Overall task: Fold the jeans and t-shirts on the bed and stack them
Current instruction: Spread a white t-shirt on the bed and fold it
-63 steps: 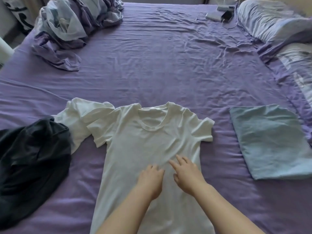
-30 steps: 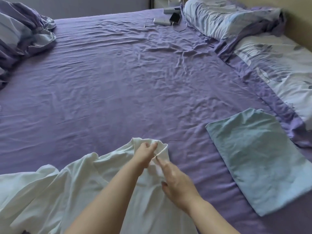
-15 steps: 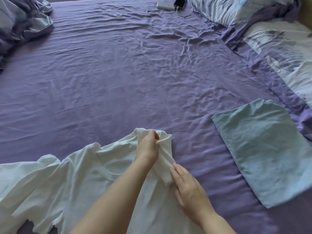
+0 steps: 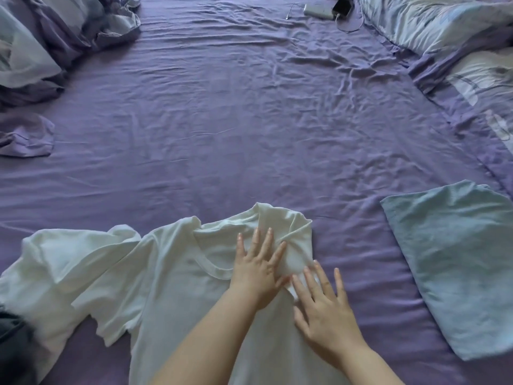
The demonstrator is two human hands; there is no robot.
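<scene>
On the wrinkled purple bed sheet (image 4: pixel 249 120) we pressed our left hand (image 4: pixel 256 273), fingers spread flat, onto the white cotton t-shirt's (image 4: pixel 172 287) folded-in sleeve, our right hand (image 4: pixel 323 309) splayed flat beside it, the folded light-blue garment (image 4: pixel 458 262) lying farther right.

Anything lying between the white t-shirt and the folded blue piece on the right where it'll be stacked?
Nothing visible: only bare purple sheet separates the white t-shirt from the folded blue piece. Both hands rest flat on the shirt.
</scene>
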